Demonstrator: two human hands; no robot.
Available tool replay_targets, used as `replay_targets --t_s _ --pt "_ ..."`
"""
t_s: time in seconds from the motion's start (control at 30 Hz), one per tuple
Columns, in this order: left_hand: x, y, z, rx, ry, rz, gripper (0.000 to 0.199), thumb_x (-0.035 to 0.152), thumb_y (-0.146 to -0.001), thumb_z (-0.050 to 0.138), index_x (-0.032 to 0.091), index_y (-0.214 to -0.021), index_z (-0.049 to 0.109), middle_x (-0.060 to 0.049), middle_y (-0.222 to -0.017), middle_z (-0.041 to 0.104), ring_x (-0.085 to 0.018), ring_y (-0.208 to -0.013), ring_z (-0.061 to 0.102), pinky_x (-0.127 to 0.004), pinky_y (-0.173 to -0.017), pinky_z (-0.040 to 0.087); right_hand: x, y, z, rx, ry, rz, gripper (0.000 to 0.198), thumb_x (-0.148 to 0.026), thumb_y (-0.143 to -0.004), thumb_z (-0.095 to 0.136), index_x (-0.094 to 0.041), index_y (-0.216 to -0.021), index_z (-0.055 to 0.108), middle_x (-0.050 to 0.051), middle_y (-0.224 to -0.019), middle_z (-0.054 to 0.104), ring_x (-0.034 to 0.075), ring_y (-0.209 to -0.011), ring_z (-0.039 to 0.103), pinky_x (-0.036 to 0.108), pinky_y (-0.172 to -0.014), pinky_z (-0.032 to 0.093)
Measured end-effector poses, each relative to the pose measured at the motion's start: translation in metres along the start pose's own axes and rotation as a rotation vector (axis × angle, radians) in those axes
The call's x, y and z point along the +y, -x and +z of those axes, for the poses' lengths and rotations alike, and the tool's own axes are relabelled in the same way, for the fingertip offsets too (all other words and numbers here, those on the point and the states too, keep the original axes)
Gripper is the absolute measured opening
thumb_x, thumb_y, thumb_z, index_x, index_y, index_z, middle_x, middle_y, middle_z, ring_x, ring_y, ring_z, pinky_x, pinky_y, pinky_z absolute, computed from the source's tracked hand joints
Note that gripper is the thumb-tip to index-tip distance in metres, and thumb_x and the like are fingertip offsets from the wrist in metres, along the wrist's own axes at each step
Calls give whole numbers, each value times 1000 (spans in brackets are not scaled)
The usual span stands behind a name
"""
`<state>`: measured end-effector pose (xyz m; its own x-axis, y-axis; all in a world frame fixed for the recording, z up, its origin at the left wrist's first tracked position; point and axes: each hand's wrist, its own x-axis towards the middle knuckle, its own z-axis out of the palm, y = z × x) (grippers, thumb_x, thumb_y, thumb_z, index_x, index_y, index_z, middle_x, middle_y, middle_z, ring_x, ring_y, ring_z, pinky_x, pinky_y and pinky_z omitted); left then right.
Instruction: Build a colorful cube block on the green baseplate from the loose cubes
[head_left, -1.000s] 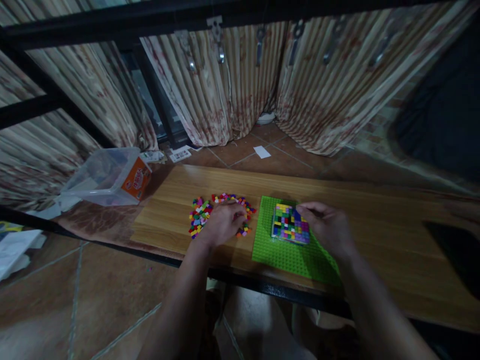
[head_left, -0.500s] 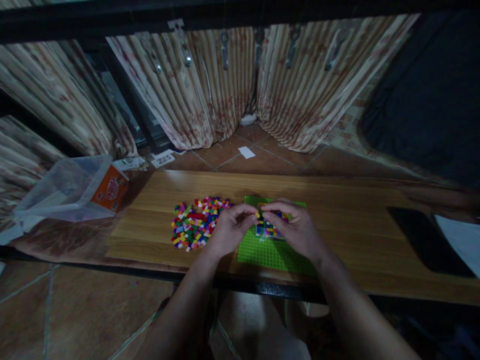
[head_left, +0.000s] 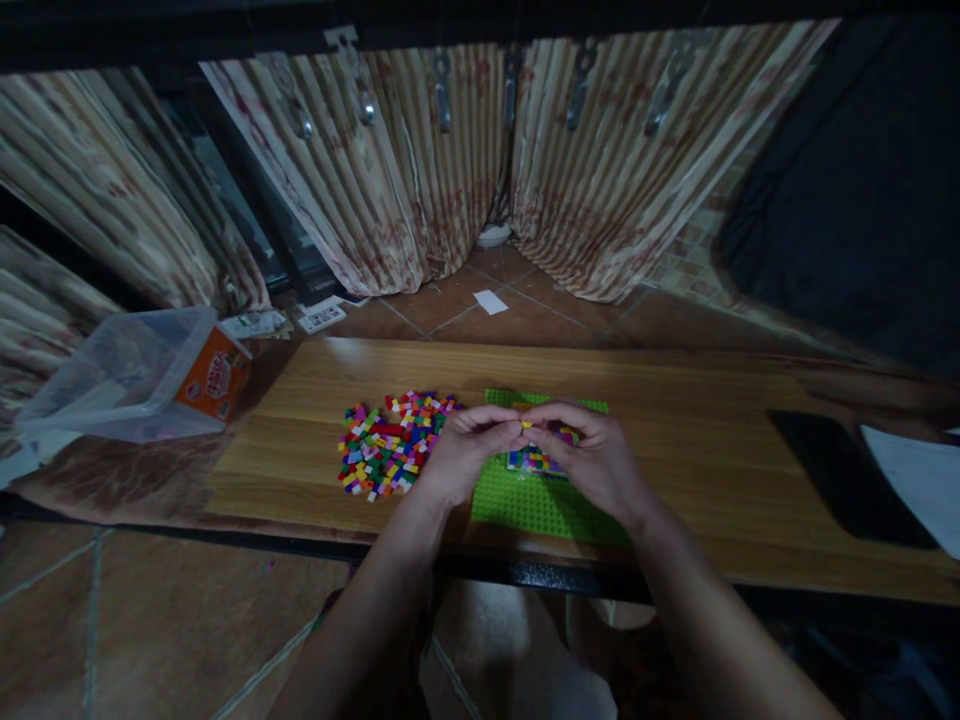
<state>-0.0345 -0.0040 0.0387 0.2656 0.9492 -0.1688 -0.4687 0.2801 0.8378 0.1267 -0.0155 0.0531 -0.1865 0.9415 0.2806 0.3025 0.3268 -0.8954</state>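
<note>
Apparently, the left hand (head_left: 466, 452) and right hand (head_left: 589, 455) together pinch a tiny yellow brick (head_left: 526, 425) over the brick mosaic (head_left: 534, 461) on the green studded baseplate (head_left: 529, 508); crowded fingertips, partly hiding it, could let it slip.

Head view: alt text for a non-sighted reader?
Bare left hand and right hand meet at a small yellow piece, over a multicoloured brick assembly on a green studded baseplate. Loose multicoloured plastic bricks lie to the left on a brown wooden tabletop.
</note>
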Motion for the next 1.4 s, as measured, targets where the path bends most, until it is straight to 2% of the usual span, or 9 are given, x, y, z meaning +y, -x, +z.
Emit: replay_targets --t_s 0.17,0.3,0.37,0.5,0.73,0.9,1.17,1.4 --pt "-7 -1 3 -10 -69 34 24 27 -60 82 14 -80 73 -1 -71 71 -11 -66 65 -26 -73 52 3 4 0 42 132 -32 9 -26 -82 59 -22 -84 67 1 -83 68 15 -76 62 28 -72 48" --pt "-8 -2 2 12 -112 96 26 29 -63 80 15 -83 73 -1 -76 71 -11 -66 64 -25 -71 51 7 4 -2 37 231 -80 17 -29 -85 55 -23 -96 67 2 -89 68 17 -79 62 30 -73 48" --pt "-6 -3 -1 50 -121 147 24 26 -64 78 15 -84 73 -1 -77 71 -10 -67 64 -24 -72 50 9 3 -5 37 270 -96 22 -30 -88 52 -24 -101 68 4 -93 67 18 -84 62 31 -75 49" --pt "-1 -6 -9 161 -199 227 17 20 -65 75 15 -81 72 -1 -78 70 -12 -72 64 -26 -75 50 16 3 -14 76 330 -68 23 -32 -89 50 -23 -97 70 5 -95 68 19 -87 63 31 -77 48" --pt "-9 -10 -19 191 -456 278 16 13 -69 68 15 -83 72 -3 -85 72 -14 -79 64 -29 -80 50 30 8 -17 105 283 68 21 -34 -85 55 -24 -96 70 3 -96 72 20 -85 66 34 -78 49" --pt "-14 -12 -19 177 -567 261 20 10 -71 64 15 -89 72 -4 -88 72 -14 -80 65 -28 -80 50 29 8 -14 85 311 38 17 -33 -84 57 -25 -89 71 3 -94 71 21 -88 64 36 -82 47" --pt "-15 -13 -17 152 -615 257 21 7 -72 62 15 -89 71 -4 -88 72 -14 -81 65 -27 -80 51 44 1 -9 206 230 75 11 -36 -75 68 -27 -78 74 3 -93 63 21 -92 59 37 -85 44" --pt "-19 -15 -17 107 -596 252 17 7 -72 62 16 -85 71 -4 -87 73 -14 -83 66 -29 -84 51 53 0 -4 270 113 156 14 -38 -64 76 -27 -73 75 4 -94 64 23 -95 58 40 -88 42"
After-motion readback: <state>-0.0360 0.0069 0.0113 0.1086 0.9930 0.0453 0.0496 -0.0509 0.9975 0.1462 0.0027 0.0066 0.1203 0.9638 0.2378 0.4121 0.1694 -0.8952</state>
